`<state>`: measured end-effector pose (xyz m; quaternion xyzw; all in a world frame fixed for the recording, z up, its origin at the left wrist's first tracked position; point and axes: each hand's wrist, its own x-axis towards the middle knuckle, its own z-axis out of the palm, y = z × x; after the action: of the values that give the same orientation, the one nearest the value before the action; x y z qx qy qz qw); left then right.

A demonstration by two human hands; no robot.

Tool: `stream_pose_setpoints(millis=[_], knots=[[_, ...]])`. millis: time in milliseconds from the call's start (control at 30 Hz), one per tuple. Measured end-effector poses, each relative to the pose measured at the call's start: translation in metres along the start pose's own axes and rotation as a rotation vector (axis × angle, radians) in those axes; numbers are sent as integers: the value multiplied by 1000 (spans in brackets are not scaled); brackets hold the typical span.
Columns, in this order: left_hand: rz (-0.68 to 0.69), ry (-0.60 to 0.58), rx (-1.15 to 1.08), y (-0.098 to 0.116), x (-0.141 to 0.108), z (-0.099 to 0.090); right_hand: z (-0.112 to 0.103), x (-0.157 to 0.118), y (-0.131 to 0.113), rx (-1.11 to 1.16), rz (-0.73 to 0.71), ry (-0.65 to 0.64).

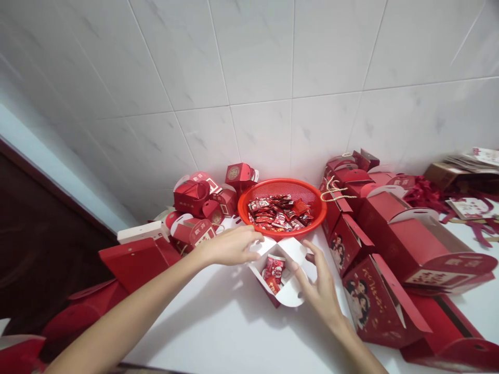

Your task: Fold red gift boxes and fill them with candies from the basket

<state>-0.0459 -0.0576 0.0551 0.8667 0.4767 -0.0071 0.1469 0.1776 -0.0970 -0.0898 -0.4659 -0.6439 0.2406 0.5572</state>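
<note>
A small red gift box (291,295) with a white inside stands open on the white table, its rounded flaps spread. Inside it lie a few red-wrapped sweets (275,267). My left hand (234,246) reaches in from the left, thumb and fingers closed on the flap at the box's far left corner. On the other side, my right hand (320,284) holds the right-hand flap between thumb and fingers. Just behind the box, a red plastic basket (244,205) holds a heap of similar wrapped sweets (278,213).
Several small red boxes (191,195) are piled to the left of the basket, with a larger red box (134,265) nearer. Larger red boxes (384,304) line the right side. Papers (473,208) and dark red ribbons (423,195) lie far right. A tiled wall (261,130) rises behind.
</note>
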Motion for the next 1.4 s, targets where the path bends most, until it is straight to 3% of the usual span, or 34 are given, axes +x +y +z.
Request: stream_pose_setpoints(millis=[167,367,567,733,867,967,1067,1233,1400], knots=[[-62,-60,-176,-4,-22,13,-6,3,-6,57,-37,64],[33,-121,-383,-3,-38,11,-7,1,-5,36,-164,-41],[-55,15,-470,-19,-34,34,-5,-4,-10,24,-285,-134],[-116,124,-508,-16,-26,58,-5,-7,-14,120,-344,-306],[-153,157,-533,-12,-24,63,-9,-7,-15,118,-330,-458],[-84,159,-558,-13,-22,62,-10,-7,-15,119,-363,-525],[-35,116,-582,-15,-20,62,-6,-8,-14,122,-330,-442],[-40,20,-672,-12,-20,65,7,-10,-4,34,-125,-156],[-32,101,-585,7,-20,71,12,-8,2,84,54,-161]])
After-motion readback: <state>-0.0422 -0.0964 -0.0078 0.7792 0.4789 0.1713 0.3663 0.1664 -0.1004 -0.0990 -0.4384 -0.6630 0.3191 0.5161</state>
